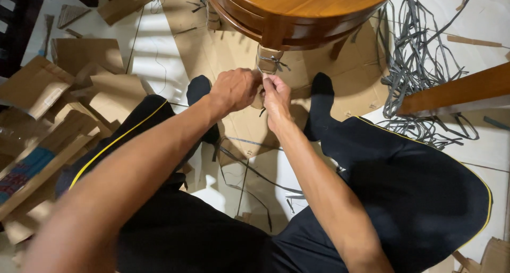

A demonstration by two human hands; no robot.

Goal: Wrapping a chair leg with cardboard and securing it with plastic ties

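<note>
Head view: person sits on the floor, legs spread, black trousers [404, 198] with a yellow side stripe, black socks.

Both hands meet at the table leg [269, 60], which is wrapped in cardboard [267, 55] and tied with a dark strap [276, 62]. The leg stands just under the round wooden table [303, 7] at top centre, between the person's feet.

Left hand [235, 88]: clenched, knuckles up, pressed against the lower part of the wrapped leg. What it grips is hidden by the fingers; cannot tell.

Right hand [276, 95]: fingers pinched at the bottom of the wrapping, touching the left hand. A dark strap end hangs just below it. Cannot tell if it holds strap or cardboard.

Around: flat cardboard sheet [239, 129] under the table and feet. Pile of cardboard scraps [58, 103] on the left. Tangle of grey straps [419, 66] on the right, near a wooden board [457, 90]. Loose strap pieces [249, 172] lie on the floor between the legs.
</note>
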